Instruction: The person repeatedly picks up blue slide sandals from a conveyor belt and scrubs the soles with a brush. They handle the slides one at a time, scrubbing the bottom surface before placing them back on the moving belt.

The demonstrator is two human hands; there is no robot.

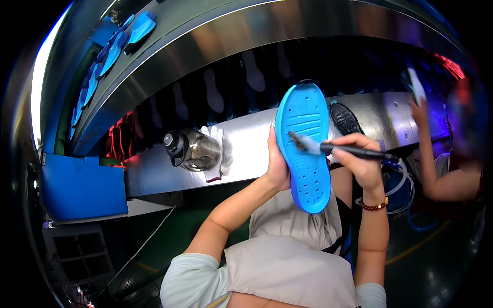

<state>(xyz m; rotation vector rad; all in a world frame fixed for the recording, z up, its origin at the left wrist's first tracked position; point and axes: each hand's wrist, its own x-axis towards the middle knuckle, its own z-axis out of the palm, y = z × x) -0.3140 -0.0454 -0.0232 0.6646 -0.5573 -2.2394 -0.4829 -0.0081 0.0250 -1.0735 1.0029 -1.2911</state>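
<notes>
Wears a plain, beige-grey apron point(292, 267), with wrinkled cloth point(280, 218) of much the same colour just below. Has on a pale, minty shirt point(208, 280) with short, loose sleeves point(179, 282). Shows a thin yellow line point(218, 300) near the left sleeve. Has a bare left hand point(279, 163) and a bare right hand point(362, 164), with a bracelet point(371, 208) of round, dark red beads and a shiny gold bit on the right wrist.

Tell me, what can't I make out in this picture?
Head view: left hand, fingers mostly hidden behind the blue sole.
Head view: the sole's far face, turned away.
Head view: white glove, partly covered by the bottle.
Head view: pale item at right, too blurred to identify.
</notes>
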